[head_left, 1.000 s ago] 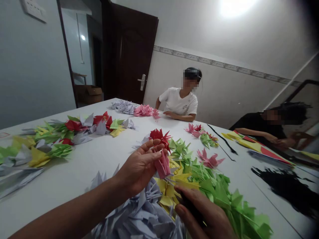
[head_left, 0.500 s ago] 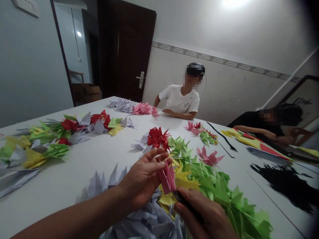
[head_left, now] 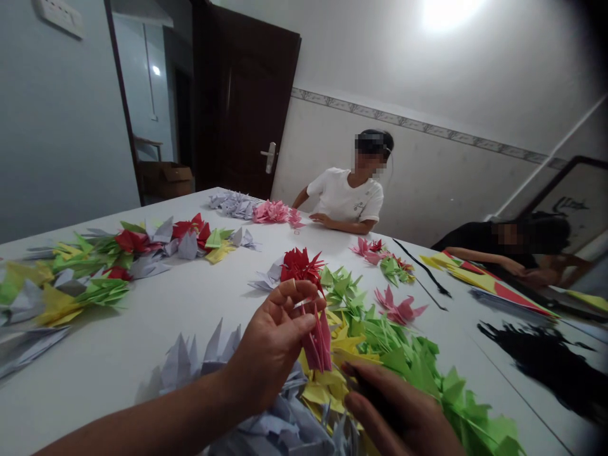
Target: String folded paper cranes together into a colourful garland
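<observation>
A camera worn on the head looks from above the near side of a white table (head_left: pixel 190 297), facing forward and down across it. The wearer's left hand (head_left: pixel 278 345) and right hand (head_left: pixel 401 405) appear close, over the table's near part; beyond its far edge, the wide view takes in a dark door (head_left: pixel 247 101) and pale wall (head_left: pixel 418 168).

Paper-craft workroom, homelike; home or small workshop, cannot tell.
Read from white table (head_left: pixel 156 310) across mid-frame, strewn with folded paper pieces (head_left: pixel 408 354), with paper sheets (head_left: pixel 479 278) stacked at right and two people (head_left: pixel 346 199) at far edges. Domestic in fittings: dark panelled door (head_left: pixel 251 95) with lever handle (head_left: pixel 270 158) upper left of centre, wall plate (head_left: pixel 60 17) in upper left corner, patterned border strip (head_left: pixel 418 128) along pale wall (head_left: pixel 418 183) at upper right, cardboard box (head_left: pixel 166 179) at left.
</observation>
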### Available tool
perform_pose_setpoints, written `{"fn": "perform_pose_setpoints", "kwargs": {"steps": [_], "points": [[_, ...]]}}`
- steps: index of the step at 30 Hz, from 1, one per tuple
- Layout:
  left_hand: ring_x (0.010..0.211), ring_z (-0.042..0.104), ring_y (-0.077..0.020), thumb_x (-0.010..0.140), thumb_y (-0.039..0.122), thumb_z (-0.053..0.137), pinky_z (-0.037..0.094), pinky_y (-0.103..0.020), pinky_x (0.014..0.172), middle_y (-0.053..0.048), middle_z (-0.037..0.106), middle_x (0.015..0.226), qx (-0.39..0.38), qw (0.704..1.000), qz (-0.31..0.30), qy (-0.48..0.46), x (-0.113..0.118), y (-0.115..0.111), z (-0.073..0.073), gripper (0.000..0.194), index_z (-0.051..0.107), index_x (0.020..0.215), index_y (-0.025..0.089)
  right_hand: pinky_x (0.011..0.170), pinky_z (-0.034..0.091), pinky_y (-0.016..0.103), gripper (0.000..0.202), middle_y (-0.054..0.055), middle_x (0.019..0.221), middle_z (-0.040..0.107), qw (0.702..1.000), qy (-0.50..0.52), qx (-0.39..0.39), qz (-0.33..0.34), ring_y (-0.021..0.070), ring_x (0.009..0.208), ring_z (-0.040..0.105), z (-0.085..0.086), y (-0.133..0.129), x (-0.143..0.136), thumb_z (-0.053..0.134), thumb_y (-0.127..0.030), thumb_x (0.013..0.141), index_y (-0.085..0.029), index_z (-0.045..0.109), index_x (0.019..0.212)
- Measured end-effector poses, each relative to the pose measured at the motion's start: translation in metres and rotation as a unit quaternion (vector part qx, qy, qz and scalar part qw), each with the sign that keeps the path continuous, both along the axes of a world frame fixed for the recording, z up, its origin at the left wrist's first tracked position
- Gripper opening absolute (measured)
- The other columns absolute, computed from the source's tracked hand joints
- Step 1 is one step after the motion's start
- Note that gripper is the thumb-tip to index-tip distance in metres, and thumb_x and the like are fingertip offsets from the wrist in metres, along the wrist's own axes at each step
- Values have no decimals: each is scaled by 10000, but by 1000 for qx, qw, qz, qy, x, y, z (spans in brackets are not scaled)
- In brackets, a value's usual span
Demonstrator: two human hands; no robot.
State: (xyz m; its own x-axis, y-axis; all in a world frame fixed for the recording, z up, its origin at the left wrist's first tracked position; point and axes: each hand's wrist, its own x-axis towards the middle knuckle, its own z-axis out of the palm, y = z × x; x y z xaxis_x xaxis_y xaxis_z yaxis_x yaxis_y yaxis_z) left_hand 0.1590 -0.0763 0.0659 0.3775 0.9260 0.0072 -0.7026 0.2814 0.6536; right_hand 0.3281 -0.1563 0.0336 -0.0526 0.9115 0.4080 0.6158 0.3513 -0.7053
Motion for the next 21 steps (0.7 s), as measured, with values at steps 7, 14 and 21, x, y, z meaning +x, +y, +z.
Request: {"fn": "perform_pose_setpoints", "kwargs": {"steps": [7, 14, 21], "points": [[1057, 581, -142, 827, 71, 589, 525, -223, 816, -23, 595, 1141, 264, 962, 1, 68, -2, -16, -18, 370, 578, 1111, 309, 661, 552, 234, 281, 79, 809, 722, 959, 251, -125, 43, 190, 744, 681, 2, 3, -20, 684, -452, 828, -183, 726, 901], [1348, 326, -203, 819, -16, 464, 482, -312, 957, -39, 516, 1251, 456, 869, 61, 183, -5, -25, -24, 490, 513, 1164, 328, 663, 570, 291, 291, 80, 792, 727, 929, 353, -115, -6, 214, 722, 688, 1, 0, -32, 752, -464, 754, -200, 743, 876], [1341, 349, -198, 720, -83, 474, 435, -322, 1042, -21, 538, 1239, 576, 774, 134, 228, -11, -30, -22, 652, 449, 1222, 331, 626, 560, 225, 92, 46, 765, 714, 970, 243, -1, 8, 175, 664, 674, 9, -3, -22, 659, -276, 844, -205, 716, 855]]}}
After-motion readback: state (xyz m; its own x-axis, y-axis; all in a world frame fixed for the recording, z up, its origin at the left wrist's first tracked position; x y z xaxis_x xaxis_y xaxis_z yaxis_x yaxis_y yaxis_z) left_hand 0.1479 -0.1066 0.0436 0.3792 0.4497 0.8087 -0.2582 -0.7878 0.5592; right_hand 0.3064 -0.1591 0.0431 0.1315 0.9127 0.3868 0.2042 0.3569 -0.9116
